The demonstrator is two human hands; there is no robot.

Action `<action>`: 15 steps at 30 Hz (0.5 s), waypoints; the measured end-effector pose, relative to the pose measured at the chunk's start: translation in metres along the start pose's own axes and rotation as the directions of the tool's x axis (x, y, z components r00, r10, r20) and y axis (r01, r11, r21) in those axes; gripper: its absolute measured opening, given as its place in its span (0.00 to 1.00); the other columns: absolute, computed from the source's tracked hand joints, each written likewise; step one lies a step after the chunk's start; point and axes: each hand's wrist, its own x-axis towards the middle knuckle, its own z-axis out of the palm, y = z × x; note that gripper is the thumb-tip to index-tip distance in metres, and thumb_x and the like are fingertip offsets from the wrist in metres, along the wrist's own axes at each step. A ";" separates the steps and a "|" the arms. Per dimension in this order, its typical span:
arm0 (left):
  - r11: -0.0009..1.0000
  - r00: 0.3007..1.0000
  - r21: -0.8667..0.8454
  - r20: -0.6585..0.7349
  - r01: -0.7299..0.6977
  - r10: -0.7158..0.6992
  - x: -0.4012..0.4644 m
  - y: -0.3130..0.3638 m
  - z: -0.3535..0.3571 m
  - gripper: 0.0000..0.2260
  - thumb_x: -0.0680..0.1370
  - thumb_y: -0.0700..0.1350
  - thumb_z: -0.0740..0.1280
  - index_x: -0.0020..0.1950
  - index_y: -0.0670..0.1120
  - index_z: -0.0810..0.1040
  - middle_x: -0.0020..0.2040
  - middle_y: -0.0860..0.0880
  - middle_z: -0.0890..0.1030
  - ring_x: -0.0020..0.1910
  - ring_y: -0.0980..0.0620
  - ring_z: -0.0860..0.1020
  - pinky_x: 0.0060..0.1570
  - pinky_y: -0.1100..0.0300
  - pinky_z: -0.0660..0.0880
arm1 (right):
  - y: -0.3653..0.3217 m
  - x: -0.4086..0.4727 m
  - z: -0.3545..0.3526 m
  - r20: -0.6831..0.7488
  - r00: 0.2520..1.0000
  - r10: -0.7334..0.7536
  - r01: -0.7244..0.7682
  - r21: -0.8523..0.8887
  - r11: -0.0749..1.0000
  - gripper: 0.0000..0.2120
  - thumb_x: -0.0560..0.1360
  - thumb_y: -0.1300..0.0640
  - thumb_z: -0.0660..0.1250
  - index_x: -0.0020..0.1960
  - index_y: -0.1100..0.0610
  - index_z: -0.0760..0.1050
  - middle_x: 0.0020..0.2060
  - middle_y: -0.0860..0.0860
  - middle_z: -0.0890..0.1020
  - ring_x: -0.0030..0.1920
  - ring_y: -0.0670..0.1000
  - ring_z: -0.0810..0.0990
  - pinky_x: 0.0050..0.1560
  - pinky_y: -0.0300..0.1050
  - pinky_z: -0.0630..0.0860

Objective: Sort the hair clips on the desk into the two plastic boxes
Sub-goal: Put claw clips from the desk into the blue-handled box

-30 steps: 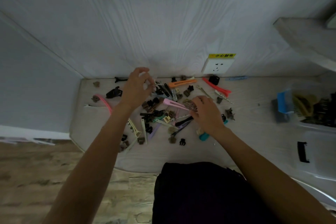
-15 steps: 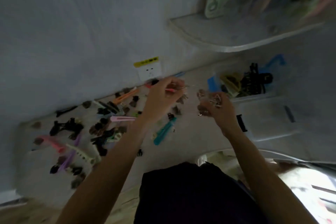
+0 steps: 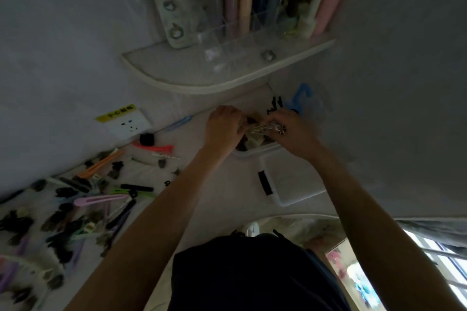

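Both my hands are over the clear plastic box (image 3: 255, 152) at the back right of the desk. My right hand (image 3: 293, 131) is closed on a shiny metallic hair clip (image 3: 267, 128). My left hand (image 3: 223, 127) pinches the clip's other end; whether it holds a clip of its own is hidden. The box holds dark and yellowish clips, partly hidden by my hands. A second clear box with a black latch (image 3: 290, 179) sits nearer me. Several loose clips lie at the left, among them a pink clip (image 3: 101, 201), an orange clip (image 3: 101, 168) and a red clip (image 3: 155, 148).
A curved wall shelf (image 3: 222, 76) with a clear organiser of tubes hangs just above the boxes. A wall socket (image 3: 126, 125) with a yellow label sits at the desk's back edge. A blue object (image 3: 300, 98) stands behind the far box. The desk's rounded front edge is by my lap.
My view has swung right toward the boxes. Both hands moved from the clip pile to above the far box, carrying the metallic clip, and have come together.
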 end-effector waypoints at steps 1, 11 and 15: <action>0.999 1.000 0.032 0.004 0.014 -0.014 -0.002 -0.004 -0.001 0.13 0.72 0.45 0.68 0.55 0.44 0.78 0.56 0.44 0.79 0.59 0.43 0.72 0.55 0.51 0.68 | -0.001 0.003 -0.001 0.075 0.996 -0.046 0.048 -0.019 0.999 0.12 0.72 0.66 0.68 0.56 0.60 0.78 0.48 0.57 0.80 0.48 0.51 0.75 0.43 0.33 0.65; 0.971 0.993 -0.205 0.023 0.119 -0.117 -0.038 -0.027 0.004 0.24 0.75 0.50 0.68 0.69 0.46 0.69 0.70 0.45 0.68 0.69 0.47 0.66 0.67 0.54 0.63 | 0.031 0.002 -0.014 -0.234 0.943 0.238 -0.290 -0.224 0.930 0.20 0.77 0.56 0.64 0.67 0.59 0.68 0.62 0.63 0.74 0.60 0.62 0.72 0.58 0.53 0.71; 0.971 0.991 -0.198 0.020 0.134 -0.133 -0.037 -0.026 0.007 0.24 0.75 0.50 0.67 0.69 0.45 0.69 0.71 0.45 0.67 0.69 0.46 0.66 0.68 0.52 0.63 | 0.028 0.011 -0.006 -0.141 0.968 0.207 -0.239 -0.272 0.932 0.18 0.76 0.57 0.64 0.65 0.59 0.70 0.60 0.61 0.76 0.59 0.60 0.74 0.57 0.49 0.71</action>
